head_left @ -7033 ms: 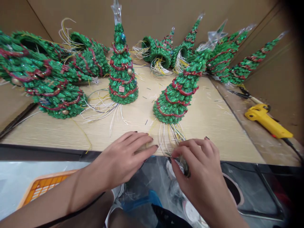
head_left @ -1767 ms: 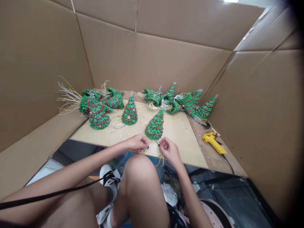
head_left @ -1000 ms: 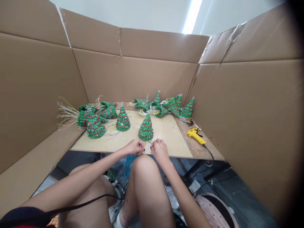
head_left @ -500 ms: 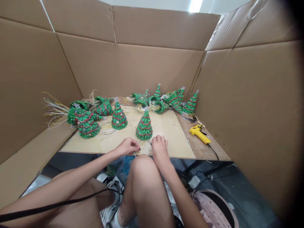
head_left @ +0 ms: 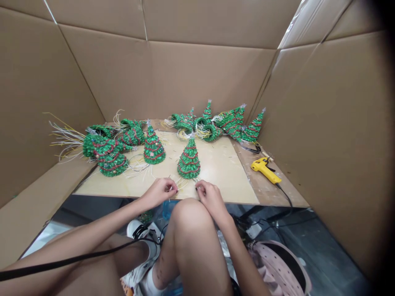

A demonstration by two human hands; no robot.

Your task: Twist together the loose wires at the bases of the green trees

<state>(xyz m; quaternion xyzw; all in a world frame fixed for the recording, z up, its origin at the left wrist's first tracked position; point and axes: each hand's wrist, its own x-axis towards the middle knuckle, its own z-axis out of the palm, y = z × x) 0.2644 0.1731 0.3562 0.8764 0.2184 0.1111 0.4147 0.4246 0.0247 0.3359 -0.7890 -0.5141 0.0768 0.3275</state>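
Note:
A green beaded tree (head_left: 189, 159) with red garlands stands upright near the front of the pale board, thin wires spreading from its base toward me. Left of its base, my left hand (head_left: 162, 191) is closed in a pinch on thin white wires (head_left: 170, 189). My right hand (head_left: 210, 195) sits at the board's front edge, right of the base, with thumb and fingertips pinched on dark thin wires (head_left: 196, 179). Another decorated tree (head_left: 154, 148) stands upright to the left, white wires lying beside it.
Several green trees (head_left: 111, 158) with loose wires cluster at the left; more (head_left: 233, 122) lie or stand along the back. A yellow glue gun (head_left: 266, 169) and black pliers (head_left: 251, 149) lie at the right. Cardboard walls (head_left: 210, 78) enclose the board (head_left: 225, 176). My knee is against its front.
The view has tilted down slightly. My left hand has drawn a little left, away from the tree. My right hand has turned, its fingers now curled into a pinch.

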